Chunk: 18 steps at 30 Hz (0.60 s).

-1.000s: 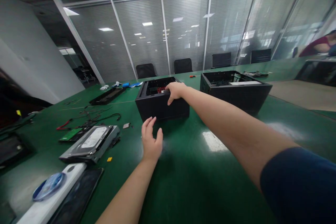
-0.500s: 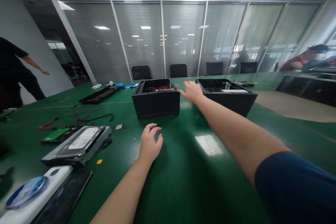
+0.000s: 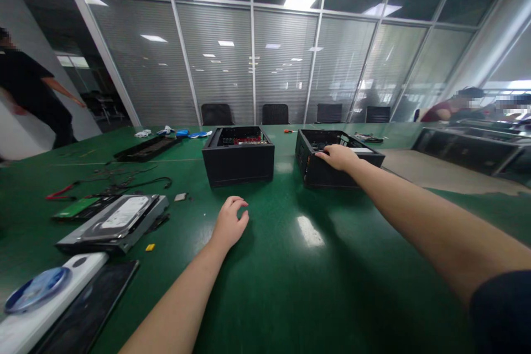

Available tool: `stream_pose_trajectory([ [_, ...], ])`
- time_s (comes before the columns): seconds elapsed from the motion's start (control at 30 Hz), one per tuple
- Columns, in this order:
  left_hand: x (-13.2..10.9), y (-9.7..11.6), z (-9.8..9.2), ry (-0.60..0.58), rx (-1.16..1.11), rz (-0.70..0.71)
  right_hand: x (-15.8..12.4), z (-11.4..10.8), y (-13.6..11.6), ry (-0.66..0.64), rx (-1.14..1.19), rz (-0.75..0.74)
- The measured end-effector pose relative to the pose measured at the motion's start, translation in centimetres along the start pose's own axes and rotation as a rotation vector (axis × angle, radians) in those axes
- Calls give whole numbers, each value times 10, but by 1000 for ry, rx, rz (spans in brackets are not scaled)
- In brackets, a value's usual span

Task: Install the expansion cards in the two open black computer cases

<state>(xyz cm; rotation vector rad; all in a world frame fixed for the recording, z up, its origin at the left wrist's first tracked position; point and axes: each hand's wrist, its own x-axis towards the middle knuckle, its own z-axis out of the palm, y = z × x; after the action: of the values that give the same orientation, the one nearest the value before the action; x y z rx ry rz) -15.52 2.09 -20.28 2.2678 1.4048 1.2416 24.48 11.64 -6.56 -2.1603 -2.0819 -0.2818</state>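
Observation:
Two open black computer cases stand on the green table [image 3: 315,287]. My right hand [image 3: 338,156] reaches far out and rests on the near top edge of the right case [image 3: 327,172], fingers curled over its rim. The left case [image 3: 238,163], with a red board inside, stands untouched in front of my left hand [image 3: 230,224]. That hand rests on the table with its fingers loosely curled and holds nothing.
A hard drive [image 3: 114,222] on a metal bracket lies at the left, with cables [image 3: 124,180], a green circuit board [image 3: 74,207] and a white device [image 3: 37,301] near it. A black panel [image 3: 147,147] lies farther back. One person stands at far left, another sits at far right.
My right hand left the left case, swung right and landed on the right case's rim. My left hand lowered onto the table and curled. The view shifted right.

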Motion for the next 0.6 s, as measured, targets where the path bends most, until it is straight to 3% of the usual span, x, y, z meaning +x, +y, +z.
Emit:
stream_pose_trajectory([
  [0.13,1,-3,-5,0,-22,-24,-25,-8,1,-29,-16,-67],
  [0.23,3,-8,-8,38,-27,-72,-60,-22,-4,-35,-36,-156],
  [0.47,4,-5,-10,-2,-22,-92,-177,-66,-37,-54,-97,-361],
  [0.6,3,0,-10,-50,-46,-60,-246,-83,-58,-8,-3,-599],
])
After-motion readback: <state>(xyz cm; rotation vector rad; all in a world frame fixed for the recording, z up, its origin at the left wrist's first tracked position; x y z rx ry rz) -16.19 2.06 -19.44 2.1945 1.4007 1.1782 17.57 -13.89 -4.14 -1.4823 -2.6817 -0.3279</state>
